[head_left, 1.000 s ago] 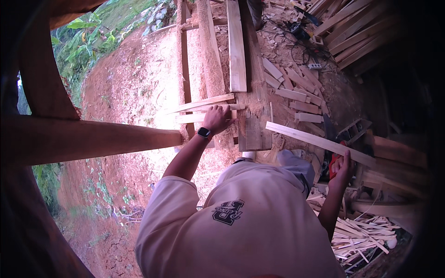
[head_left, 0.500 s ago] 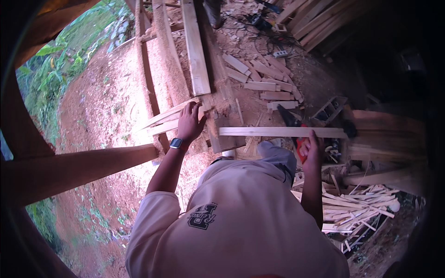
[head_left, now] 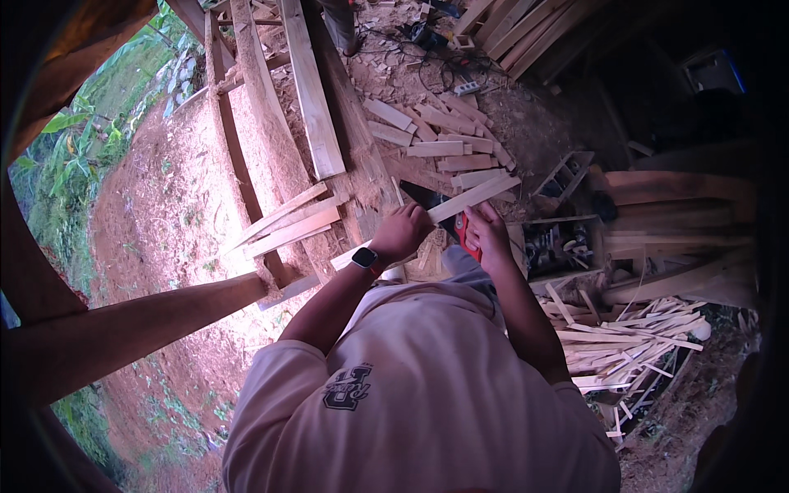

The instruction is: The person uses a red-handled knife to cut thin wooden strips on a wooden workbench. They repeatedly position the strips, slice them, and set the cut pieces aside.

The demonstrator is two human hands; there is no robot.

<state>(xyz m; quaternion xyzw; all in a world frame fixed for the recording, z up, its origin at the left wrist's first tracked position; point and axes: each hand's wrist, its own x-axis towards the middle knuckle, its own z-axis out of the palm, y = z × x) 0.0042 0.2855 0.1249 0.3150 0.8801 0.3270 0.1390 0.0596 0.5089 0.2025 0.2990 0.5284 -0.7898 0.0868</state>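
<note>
My left hand (head_left: 401, 233) grips a pale wooden strip (head_left: 475, 197), which runs slantwise from under that hand up to the right. In my right hand (head_left: 488, 237) is the red handle of a hand saw (head_left: 468, 233). The saw's dark blade points up and left, and the strip crosses over part of it. My right fingertips are close to the strip; whether they touch it I cannot tell. Several short pale boards (head_left: 296, 223) lie across the wooden bench left of my left hand.
Long planks (head_left: 311, 99) stretch away on the bench. Cut boards (head_left: 440, 148) are piled on the ground beyond my hands, near a power strip (head_left: 467, 87) with cables. At right sit an open box of tools (head_left: 565, 246) and a heap of offcuts (head_left: 633, 337). A thick beam (head_left: 140, 324) juts in from the left.
My left hand has left the short boards and moved right onto the strip. The strip has shifted left and tilted, its right end higher. My right hand has come left with the saw.
</note>
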